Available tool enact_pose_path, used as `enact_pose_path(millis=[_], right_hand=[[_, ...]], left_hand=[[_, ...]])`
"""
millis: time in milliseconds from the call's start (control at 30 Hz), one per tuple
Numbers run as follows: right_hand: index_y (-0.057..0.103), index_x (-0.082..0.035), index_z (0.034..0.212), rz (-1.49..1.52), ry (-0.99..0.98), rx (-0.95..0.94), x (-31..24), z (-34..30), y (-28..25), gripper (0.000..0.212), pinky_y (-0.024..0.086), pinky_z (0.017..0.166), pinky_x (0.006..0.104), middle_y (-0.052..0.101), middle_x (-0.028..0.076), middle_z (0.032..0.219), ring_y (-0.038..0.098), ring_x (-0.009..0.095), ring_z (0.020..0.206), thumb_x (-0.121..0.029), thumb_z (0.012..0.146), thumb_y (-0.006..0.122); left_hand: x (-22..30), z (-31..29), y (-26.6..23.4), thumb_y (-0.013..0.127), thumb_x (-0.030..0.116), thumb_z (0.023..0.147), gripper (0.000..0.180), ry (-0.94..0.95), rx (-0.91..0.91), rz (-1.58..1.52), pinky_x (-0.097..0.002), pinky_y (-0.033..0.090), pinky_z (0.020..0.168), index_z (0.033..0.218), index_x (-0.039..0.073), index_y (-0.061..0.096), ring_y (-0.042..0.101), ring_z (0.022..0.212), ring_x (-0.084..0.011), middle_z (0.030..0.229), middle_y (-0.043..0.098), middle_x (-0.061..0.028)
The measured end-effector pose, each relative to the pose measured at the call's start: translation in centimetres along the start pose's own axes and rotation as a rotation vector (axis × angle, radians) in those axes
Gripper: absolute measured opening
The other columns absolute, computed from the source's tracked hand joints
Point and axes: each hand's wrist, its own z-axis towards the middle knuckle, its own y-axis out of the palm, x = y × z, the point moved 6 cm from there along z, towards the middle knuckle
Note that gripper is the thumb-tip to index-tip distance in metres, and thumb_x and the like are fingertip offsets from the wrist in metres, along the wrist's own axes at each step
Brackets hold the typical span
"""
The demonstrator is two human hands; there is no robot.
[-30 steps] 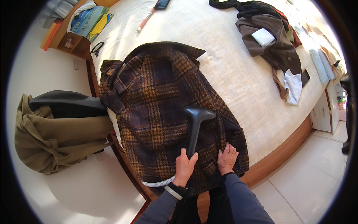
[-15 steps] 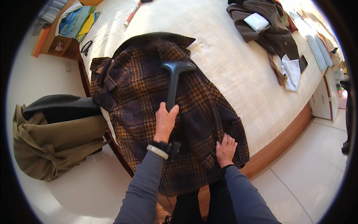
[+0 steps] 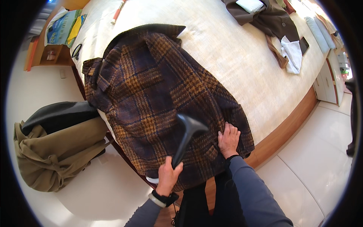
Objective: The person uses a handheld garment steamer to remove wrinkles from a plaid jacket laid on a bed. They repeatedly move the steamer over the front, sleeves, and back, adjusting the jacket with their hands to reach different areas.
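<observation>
A dark brown and mustard plaid coat (image 3: pixel 136 98) lies spread out on the bed, its collar toward the far side. My left hand (image 3: pixel 169 176) is closed round the handle of a black T-shaped clothes brush (image 3: pixel 185 138). The wide head of the brush is over the lower right part of the coat; whether it touches the cloth I cannot tell. My right hand (image 3: pixel 228 140) rests on the coat near its right side by the lower sleeve, palm down with the fingers slightly bent and apart.
An olive coat (image 3: pixel 64 151) and a black garment (image 3: pixel 60 115) hang at the left. Scissors (image 3: pixel 76 50) and a red-and-white stick-shaped thing (image 3: pixel 118 13) lie on the bed (image 3: pixel 264 109). Brown clothes (image 3: pixel 272 22), a white cloth (image 3: pixel 292 56) and a dark phone-like slab (image 3: pixel 303 46) lie at the right.
My left hand has drawn the brush from the coat's upper middle down toward its lower hem, and the brush head has tilted. The right hand stays in place on the coat.
</observation>
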Motion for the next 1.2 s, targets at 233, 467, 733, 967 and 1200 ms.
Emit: enact_pose_path(millis=[233, 467, 733, 967, 1200], right_hand=[[0.048, -0.001, 0.145, -0.012, -0.012, 0.014, 0.0, 0.0, 0.1, 0.064, 0.041, 0.095, 0.05, 0.056, 0.018, 0.129, 0.053, 0.037, 0.112, -0.026, 0.091, 0.073], [0.049, -0.001, 0.145, 0.041, 0.008, -0.001, 0.1, 0.1, -0.1, 0.062, 0.04, 0.096, 0.0495, 0.056, 0.018, 0.13, 0.053, 0.037, 0.113, -0.024, 0.092, 0.071], [0.05, -0.001, 0.143, 0.098, 0.014, 0.035, 0.3, 0.0, -0.4, 0.056, 0.041, 0.096, 0.0483, 0.058, 0.018, 0.13, 0.054, 0.037, 0.112, -0.023, 0.095, 0.068], [0.055, -0.002, 0.139, 0.169, 0.092, -0.002, 1.0, 0.1, -0.2, 0.045, 0.042, 0.098, 0.0469, 0.061, 0.017, 0.128, 0.055, 0.037, 0.113, -0.023, 0.1, 0.061], [0.065, -0.003, 0.13, 0.681, 0.418, -0.097, 4.3, 1.0, -0.6, 0.038, 0.051, 0.098, 0.0419, 0.071, 0.022, 0.119, 0.067, 0.04, 0.11, -0.031, 0.106, 0.058]], left_hand=[[2.2, 9.7, -1.0, 0.076, 0.018, 0.095, 0.03, 0.137, 0.296, -0.127, -0.0428, 0.05, 0.059, 0.1, -0.002, 0.054, 0.069, 0.066, -0.0369, 0.072, 0.065, -0.022], [-0.7, -1.5, 1.4, 0.079, 0.026, 0.091, 0.036, 0.072, -0.003, 0.048, -0.0526, 0.052, 0.062, 0.1, 0.004, 0.053, 0.068, 0.075, -0.0485, 0.074, 0.067, -0.0253], [-0.2, 2.3, 2.1, 0.079, 0.026, 0.092, 0.037, 0.103, 0.156, 0.02, -0.0525, 0.052, 0.062, 0.101, 0.002, 0.052, 0.068, 0.076, -0.0488, 0.077, 0.067, -0.0264], [0.3, 2.6, 2.3, 0.079, 0.024, 0.091, 0.035, 0.149, 0.181, 0.159, -0.0538, 0.053, 0.063, 0.101, 0.003, 0.053, 0.068, 0.077, -0.0495, 0.077, 0.068, -0.0275], [-1.4, -3.7, 4.1, 0.081, 0.025, 0.089, 0.038, 0.1, 0.048, 0.132, -0.0523, 0.052, 0.061, 0.098, 0.003, 0.051, 0.069, 0.075, -0.0482, 0.074, 0.066, -0.0264]])
